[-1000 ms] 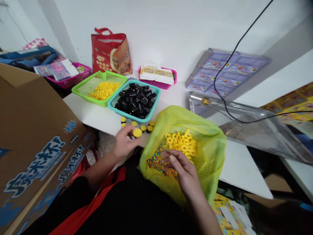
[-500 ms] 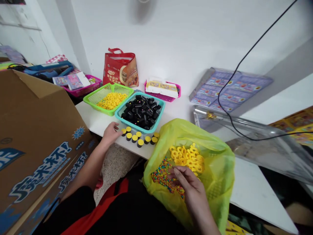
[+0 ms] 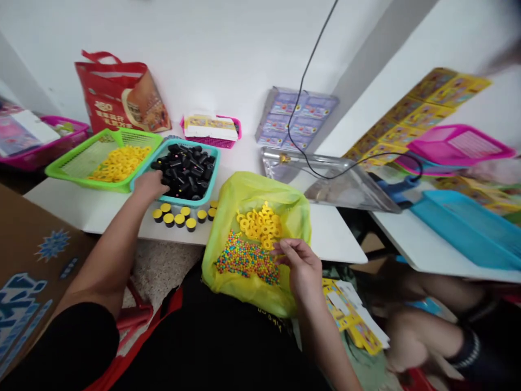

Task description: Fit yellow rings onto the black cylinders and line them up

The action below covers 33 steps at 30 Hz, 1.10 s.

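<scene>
My left hand (image 3: 150,184) reaches over the near left edge of the teal basket (image 3: 185,203). Its fingers are bent together among the black plastic cylinders (image 3: 191,168); what they grip, if anything, is hidden. Over the right side of a yellow plastic bag (image 3: 299,209), which holds small parts, my right hand (image 3: 300,260) has thumb and fingers drawn together in a pinch. Anything between them is too small to make out. Yellow plastic rings (image 3: 260,222) and colourful little beads (image 3: 244,258) lie in this bag. Black pots with yellow tops (image 3: 179,220) stand in front of the teal basket.
A green basket (image 3: 65,171) of yellow pieces and a red bag (image 3: 118,98) are at the left. A cardboard box (image 3: 40,282) flanks my left arm. Behind the yellow bag lie a clear plastic tray (image 3: 345,187) and a black cable (image 3: 303,70). Another person's legs (image 3: 427,331) show at right.
My left hand has moved from beside the yellow-topped pots into the teal basket. The view has swung right, bringing another table and a person into sight. My right hand stays over the yellow bag.
</scene>
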Tool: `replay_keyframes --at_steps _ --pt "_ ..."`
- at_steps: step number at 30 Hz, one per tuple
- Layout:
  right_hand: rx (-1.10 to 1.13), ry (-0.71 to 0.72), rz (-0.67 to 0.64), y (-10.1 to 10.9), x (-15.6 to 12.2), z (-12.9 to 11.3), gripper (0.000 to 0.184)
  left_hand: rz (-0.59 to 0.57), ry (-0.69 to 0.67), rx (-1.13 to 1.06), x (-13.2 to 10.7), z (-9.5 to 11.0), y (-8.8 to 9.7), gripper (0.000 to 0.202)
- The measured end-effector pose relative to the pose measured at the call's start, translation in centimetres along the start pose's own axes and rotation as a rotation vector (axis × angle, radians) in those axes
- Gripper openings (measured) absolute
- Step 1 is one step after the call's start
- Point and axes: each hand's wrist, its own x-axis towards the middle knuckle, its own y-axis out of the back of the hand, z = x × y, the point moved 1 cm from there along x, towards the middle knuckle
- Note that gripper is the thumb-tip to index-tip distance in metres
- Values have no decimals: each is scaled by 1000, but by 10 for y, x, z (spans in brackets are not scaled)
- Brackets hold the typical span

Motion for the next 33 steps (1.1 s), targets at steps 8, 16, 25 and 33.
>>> replay_keyframes --at_steps 8,16,25,33 --pt "-3 12 -198 -35 -9 4 29 -131 -87 -1278 -140 81 -12 33" --pt "69 121 -319 -49 -15 12 24 -818 -110 -1298 -205 132 -44 32" --pt "-1486 511 -591 -43 19 8 15 -153 -170 -1028 -189 106 -52 34" --pt "-1363 590 -914 -83 16 25 26 -268 -148 -1055 -188 105 -50 32"
